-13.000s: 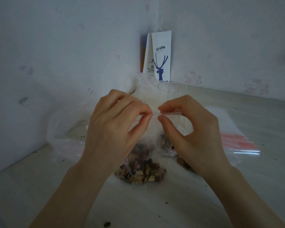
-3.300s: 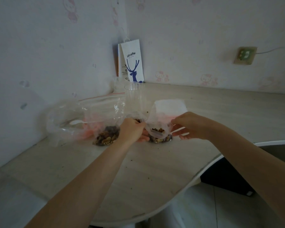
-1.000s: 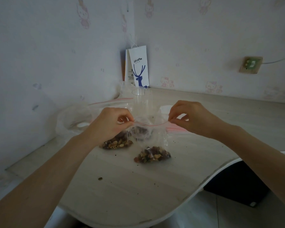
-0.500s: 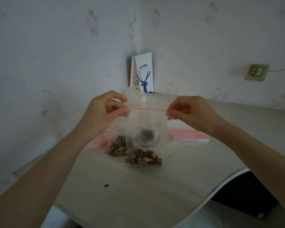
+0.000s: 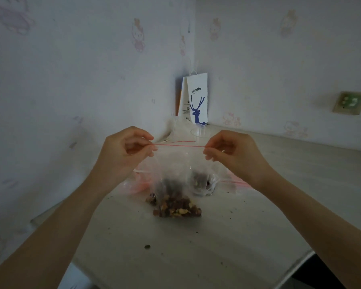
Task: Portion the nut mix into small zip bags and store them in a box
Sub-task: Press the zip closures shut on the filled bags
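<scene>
I hold a small clear zip bag (image 5: 176, 161) upright above the table, its red zip line stretched level between my hands. My left hand (image 5: 125, 151) pinches the left end of the zip strip and my right hand (image 5: 231, 151) pinches the right end. The nut mix (image 5: 175, 207) sits heaped in the bag's bottom, which touches the tabletop. Behind it, a clear plastic cup (image 5: 200, 182) holds some more nut mix. Whether the zip is pressed closed along its length I cannot tell.
A large crumpled clear bag (image 5: 138, 182) lies at the back left. Flat spare zip bags with red strips (image 5: 238, 183) lie to the right. A white paper bag with a blue deer (image 5: 197, 99) stands in the wall corner. Crumbs dot the table (image 5: 196, 247), whose curved edge runs lower right.
Over the last second I lifted the bag by its zip ends and pulled the red strip taut and level. The nut heap now hangs closer to me than the cup.
</scene>
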